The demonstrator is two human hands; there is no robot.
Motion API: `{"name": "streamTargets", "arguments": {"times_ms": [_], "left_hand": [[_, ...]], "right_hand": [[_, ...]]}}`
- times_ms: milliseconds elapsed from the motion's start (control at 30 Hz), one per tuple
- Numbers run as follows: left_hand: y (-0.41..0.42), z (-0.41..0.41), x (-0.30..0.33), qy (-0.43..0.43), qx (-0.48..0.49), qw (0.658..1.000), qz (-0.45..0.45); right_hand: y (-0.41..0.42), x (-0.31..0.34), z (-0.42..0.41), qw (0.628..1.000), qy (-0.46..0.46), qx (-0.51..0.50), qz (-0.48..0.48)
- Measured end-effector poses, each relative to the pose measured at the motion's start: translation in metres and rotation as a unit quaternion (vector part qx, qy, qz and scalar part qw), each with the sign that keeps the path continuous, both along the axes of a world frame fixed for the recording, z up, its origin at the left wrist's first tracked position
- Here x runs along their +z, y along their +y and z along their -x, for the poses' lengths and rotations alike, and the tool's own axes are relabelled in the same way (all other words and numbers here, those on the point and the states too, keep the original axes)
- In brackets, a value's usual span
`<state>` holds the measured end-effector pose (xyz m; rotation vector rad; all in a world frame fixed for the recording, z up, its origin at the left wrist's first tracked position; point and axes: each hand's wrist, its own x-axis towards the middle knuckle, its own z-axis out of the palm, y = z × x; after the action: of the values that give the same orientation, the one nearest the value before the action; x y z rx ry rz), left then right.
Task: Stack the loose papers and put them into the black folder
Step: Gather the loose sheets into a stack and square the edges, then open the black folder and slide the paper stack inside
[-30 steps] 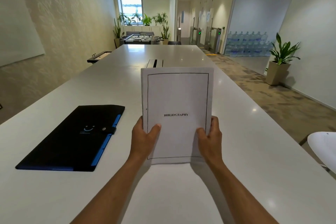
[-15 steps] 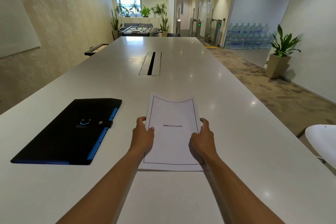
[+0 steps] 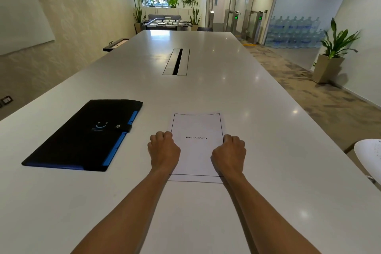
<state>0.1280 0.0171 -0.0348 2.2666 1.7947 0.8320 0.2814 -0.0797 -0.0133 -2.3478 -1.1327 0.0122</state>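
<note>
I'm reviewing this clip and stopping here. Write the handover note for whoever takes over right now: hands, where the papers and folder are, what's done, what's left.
Left hand: fingers curled at the left edge of the paper stack; whether it pinches the sheets is unclear.
Right hand: same at the right edge.
Papers: one squared pile lying flat on the white table, "BIBLIOGRAPHY" page on top.
Black folder: flat to the left of the stack, apart from it, strap snapped closed.
Done: sheets gathered and stacked.
Left: unsnap the folder, open it, slide the stack in, close it.

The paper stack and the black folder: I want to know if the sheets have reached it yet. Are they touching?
Apart. The head view shows bare white table between the paper stack and the black folder.
</note>
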Motion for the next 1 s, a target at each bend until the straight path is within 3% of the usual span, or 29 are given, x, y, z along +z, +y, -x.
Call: {"name": "streamTargets", "arguments": {"times_ms": [200,333,433,567,733,867,1000], "left_hand": [[0.003,0.002,0.002,-0.012,-0.004,1.000,0.020],[0.012,0.017,0.013,-0.104,-0.046,0.991,0.070],[0.019,0.042,0.022,-0.154,-0.060,0.986,0.038],[0.047,0.088,0.037,-0.085,-0.049,0.995,-0.038],[0.082,0.148,0.038,-0.020,-0.037,0.997,-0.061],[0.099,0.184,0.021,0.101,-0.041,0.994,0.000],[0.107,0.197,0.005,0.146,-0.058,0.984,0.085]], "right_hand": [[0.001,-0.002,-0.002,0.999,-0.030,0.002,0.027],[0.001,0.003,-0.006,0.999,-0.015,-0.008,0.031],[0.009,0.015,-0.004,0.999,0.024,-0.035,-0.011],[0.032,0.032,0.028,0.997,0.034,0.002,-0.073],[0.067,0.034,0.098,0.989,0.042,0.094,-0.102],[0.096,0.024,0.145,0.983,0.043,0.160,-0.083],[0.122,0.011,0.180,0.972,0.062,0.210,-0.082]]}}
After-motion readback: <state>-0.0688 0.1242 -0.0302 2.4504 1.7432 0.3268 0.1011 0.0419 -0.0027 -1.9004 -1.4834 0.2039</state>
